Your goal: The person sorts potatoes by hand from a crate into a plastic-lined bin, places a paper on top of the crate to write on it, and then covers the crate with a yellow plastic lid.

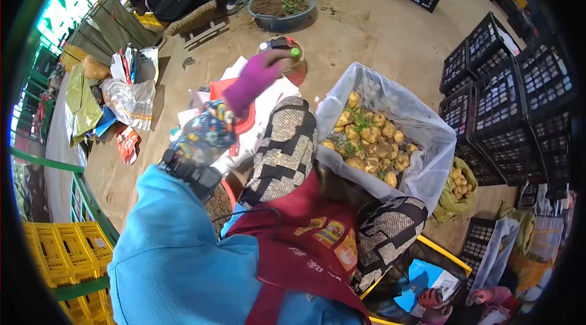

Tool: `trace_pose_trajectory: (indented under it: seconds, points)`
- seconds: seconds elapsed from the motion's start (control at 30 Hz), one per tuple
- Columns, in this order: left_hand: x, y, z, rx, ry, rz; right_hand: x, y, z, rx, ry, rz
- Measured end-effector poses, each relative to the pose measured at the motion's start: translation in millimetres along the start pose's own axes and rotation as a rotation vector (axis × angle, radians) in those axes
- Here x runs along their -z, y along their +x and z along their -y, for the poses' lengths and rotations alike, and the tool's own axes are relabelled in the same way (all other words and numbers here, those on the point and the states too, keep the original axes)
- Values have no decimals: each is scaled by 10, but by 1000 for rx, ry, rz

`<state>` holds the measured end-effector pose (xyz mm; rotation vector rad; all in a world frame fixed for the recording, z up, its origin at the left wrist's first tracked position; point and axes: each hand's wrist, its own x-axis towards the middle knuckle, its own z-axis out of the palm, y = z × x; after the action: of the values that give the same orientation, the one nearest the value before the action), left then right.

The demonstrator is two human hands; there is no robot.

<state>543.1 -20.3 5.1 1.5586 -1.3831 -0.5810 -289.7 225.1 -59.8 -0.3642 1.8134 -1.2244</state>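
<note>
My left hand [260,76], in a purple glove with bare fingers, reaches over a small red bucket [296,73]. Its blurred fingertips are beside the green cap [295,53] of a bottle; whether they grip it is hidden. Below that forearm sits a red plastic basin [245,122] among white sheets [271,100]. In front of my knees stands a crate lined with translucent plastic [427,126], partly filled with yellowish potatoes [372,133] and some green leaves. My right hand is not in view.
Black crates [510,102] are stacked at the right, beside a green sack of potatoes [459,184]. A blue tub of soil [282,17] stands ahead. Torn packaging [129,96] lies left. Pink gloves or gloved hands [488,296] show at the lower right near a yellow-rimmed crate [448,253].
</note>
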Motion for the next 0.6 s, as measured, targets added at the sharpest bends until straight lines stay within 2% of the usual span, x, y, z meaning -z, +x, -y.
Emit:
trace_pose_trajectory:
  seconds: [0.07,0.1,0.17,0.23,0.27,0.33,0.37,0.43,0.47,0.5,0.53,0.57,0.6]
  points:
    - [682,-326,1189,149,90,-120,-155,3,206,22,-74,10]
    - [839,-533,1529,222,148,-193,-231,22,304,31,-101,20]
    - [853,-883,1628,561,-81,-137,-370,42,485,51,-160,42]
    - [593,-1039,2176,270,118,-186,-488,33,643,63,-211,70]
    - [457,-1029,2411,131,476,-148,-535,33,725,67,-232,84]
    - [201,-935,2741,-77,925,-58,-633,46,817,85,-242,121]
    - [132,-842,2807,-143,1026,-11,-655,82,810,88,-228,149]
    - [16,-633,2699,449,593,-21,-627,233,704,59,-198,248]
    - [-8,-614,3087,352,701,49,-603,295,644,43,-195,311]
    - [59,-578,2763,493,545,37,-524,412,530,10,-191,409]
    - [42,-569,2756,548,539,-13,-592,363,267,360,-416,284]
    - [43,-538,2944,556,558,-125,-650,324,-1,672,-672,45]
    - [42,-509,3140,560,572,-239,-642,297,-124,726,-584,34]
